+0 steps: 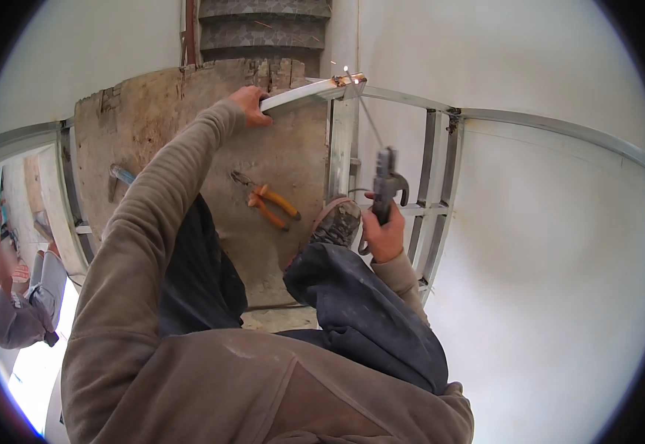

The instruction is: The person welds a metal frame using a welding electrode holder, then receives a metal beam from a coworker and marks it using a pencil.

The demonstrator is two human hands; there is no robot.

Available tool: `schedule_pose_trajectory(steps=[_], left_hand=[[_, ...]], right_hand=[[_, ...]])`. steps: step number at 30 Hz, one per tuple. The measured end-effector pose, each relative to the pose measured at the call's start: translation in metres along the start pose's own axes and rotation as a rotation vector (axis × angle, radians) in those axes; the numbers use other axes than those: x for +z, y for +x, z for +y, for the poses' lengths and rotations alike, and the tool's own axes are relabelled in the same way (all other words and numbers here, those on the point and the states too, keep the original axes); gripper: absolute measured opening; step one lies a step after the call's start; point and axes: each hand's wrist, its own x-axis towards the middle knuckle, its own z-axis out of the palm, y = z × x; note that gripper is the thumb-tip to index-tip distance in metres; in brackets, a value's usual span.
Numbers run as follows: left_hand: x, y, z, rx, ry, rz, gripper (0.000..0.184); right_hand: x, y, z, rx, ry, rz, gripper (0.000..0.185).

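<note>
My left hand is wrapped round the near end of a pale square metal tube. The tube's far end is rusty or scorched and meets the metal frame. In my right hand is a dark welding electrode holder, gripped by its handle. A thin welding rod runs from its jaws up to the tube's far end, where small bright sparks show. Orange-handled pliers lie on the worn wooden board between my arms. My left sleeve partly covers a hammer.
Metal rails of the frame run right along a pale wall. My shoe rests beside the right hand. Stone-patterned steps lie beyond the board. Another person is at the lower left.
</note>
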Motion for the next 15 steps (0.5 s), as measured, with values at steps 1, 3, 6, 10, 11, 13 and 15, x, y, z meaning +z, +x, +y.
schedule_pose_trajectory(steps=[1, 3, 6, 10, 11, 13, 15], left_hand=[[0.0, -0.001, 0.0, 0.006, 0.0, 0.007, 0.055], [0.0, -0.001, 0.001, -0.011, -0.025, -0.003, 0.054], [0.002, 0.001, 0.0, 0.006, -0.014, 0.004, 0.053], [0.002, 0.002, -0.003, -0.027, -0.043, -0.013, 0.055], [0.003, 0.001, -0.002, -0.027, -0.035, -0.009, 0.055], [0.001, 0.0, 0.0, -0.029, -0.015, 0.003, 0.056], [0.0, 0.0, 0.0, -0.026, -0.009, -0.012, 0.056]], right_hand=[[-0.003, -0.001, -0.002, 0.077, 0.157, -0.033, 0.026], [-0.011, 0.002, -0.008, 0.01, 0.082, 0.047, 0.027], [-0.015, 0.008, -0.012, -0.045, -0.117, 0.065, 0.029], [-0.004, 0.006, 0.006, -0.051, -0.135, 0.101, 0.03], [-0.004, 0.006, 0.006, -0.04, -0.151, 0.094, 0.03], [-0.004, 0.006, 0.004, -0.018, -0.181, 0.079, 0.031], [-0.005, 0.007, 0.005, -0.017, -0.189, 0.073, 0.031]])
